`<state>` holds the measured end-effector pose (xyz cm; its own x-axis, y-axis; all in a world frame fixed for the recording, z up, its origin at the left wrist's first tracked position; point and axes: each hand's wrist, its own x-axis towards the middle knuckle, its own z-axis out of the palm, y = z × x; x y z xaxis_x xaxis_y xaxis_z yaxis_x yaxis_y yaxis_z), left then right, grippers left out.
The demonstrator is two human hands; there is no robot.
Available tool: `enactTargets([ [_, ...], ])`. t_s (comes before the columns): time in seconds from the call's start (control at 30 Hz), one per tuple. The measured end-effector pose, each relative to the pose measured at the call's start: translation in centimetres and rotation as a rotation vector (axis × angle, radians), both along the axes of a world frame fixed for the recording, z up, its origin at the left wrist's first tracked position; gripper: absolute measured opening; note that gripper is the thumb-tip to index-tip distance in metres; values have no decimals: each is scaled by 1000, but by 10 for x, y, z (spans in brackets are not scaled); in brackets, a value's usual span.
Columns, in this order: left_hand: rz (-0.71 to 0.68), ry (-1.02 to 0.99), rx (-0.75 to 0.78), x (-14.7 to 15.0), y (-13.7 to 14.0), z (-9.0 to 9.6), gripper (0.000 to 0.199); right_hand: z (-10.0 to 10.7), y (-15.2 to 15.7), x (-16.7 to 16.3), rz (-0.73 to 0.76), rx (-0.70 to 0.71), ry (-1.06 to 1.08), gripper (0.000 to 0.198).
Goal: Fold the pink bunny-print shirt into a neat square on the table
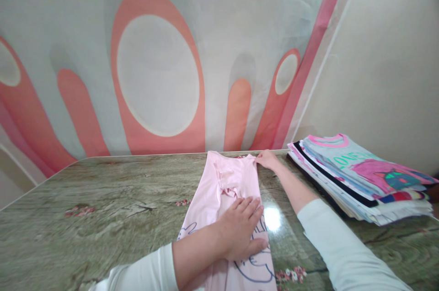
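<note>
A pink shirt (206,204) with dark blue line drawings lies lengthwise on the wood-patterned table, its sides folded inward and a sleeve bunched on top. My left hand (240,229) rests flat across the middle of the cloth, fingers stretched out. At the far right corner of the shirt, my right hand (267,160) pinches the fabric edge between thumb and fingers. The near end of the shirt runs out of the bottom of the view, and my left forearm covers part of it.
A stack of folded shirts (343,172) sits at the table's right side, a grey one with pink collar on top. The table (130,195) meets a wall panel (219,21) painted with coral shapes. A bright light reflection shows right of the pink shirt.
</note>
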<state>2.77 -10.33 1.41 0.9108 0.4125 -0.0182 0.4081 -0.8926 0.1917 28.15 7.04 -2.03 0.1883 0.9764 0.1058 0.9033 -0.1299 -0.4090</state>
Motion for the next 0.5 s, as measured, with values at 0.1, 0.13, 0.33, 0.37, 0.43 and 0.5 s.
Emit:
enactTargets([
  [0.1, -11, 0, -9, 0, -1, 2, 72, 0, -2, -2, -25, 8, -30, 20],
  [0.13, -15, 1, -15, 0, -1, 2, 72, -1, -3, -3, -32, 14, -42, 19],
  [0.33, -23, 10, -20, -1, -2, 5, 72, -4, -11, -8, -41, 99, -112, 21],
  [0.37, -23, 10, -19, -1, -2, 5, 72, -5, -14, -10, -36, 119, -124, 24],
  [0.43, -19, 10, -17, -1, -1, 4, 73, -7, -23, -15, -11, 153, -148, 28],
  [0.5, -18, 10, -21, -1, -1, 3, 74, -10, -32, -22, 57, 164, -178, 27],
])
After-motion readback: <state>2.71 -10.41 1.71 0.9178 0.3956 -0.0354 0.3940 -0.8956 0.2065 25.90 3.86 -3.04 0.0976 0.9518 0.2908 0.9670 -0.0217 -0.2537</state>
